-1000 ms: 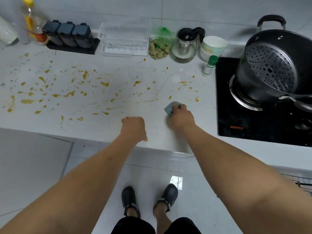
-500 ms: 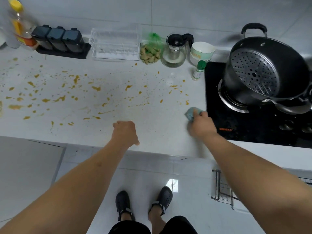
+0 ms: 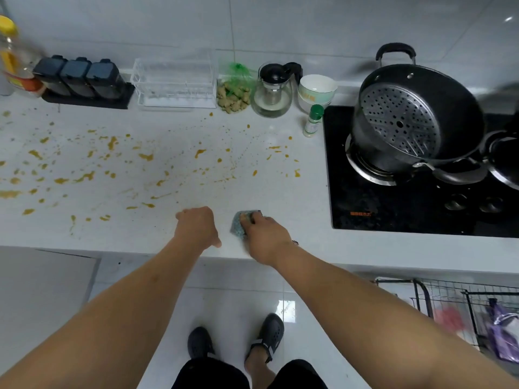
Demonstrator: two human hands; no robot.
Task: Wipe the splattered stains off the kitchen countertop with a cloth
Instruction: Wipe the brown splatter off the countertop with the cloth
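The white countertop [image 3: 280,192] is speckled with orange-brown stains [image 3: 146,157], thickest at the left and thinning toward the stove. My right hand [image 3: 266,237] presses a small blue-grey cloth [image 3: 238,224] flat on the counter near its front edge. The cloth sticks out from under my fingers at the left. My left hand [image 3: 198,227] rests on the counter just left of the cloth as a loose fist, holding nothing. The strip of counter around both hands shows almost no stains.
A black hob [image 3: 393,209] with a dark pot and steamer insert [image 3: 407,122] lies to the right. Along the wall stand an oil bottle [image 3: 11,57], black spice jars [image 3: 78,77], a clear rack [image 3: 174,82], ginger [image 3: 233,98], a glass pot [image 3: 271,94], bowls [image 3: 317,89] and a small bottle [image 3: 311,122].
My right hand slid the cloth right to the hob's edge, then back left toward my left hand and closer to the front edge. My left hand stayed in place.
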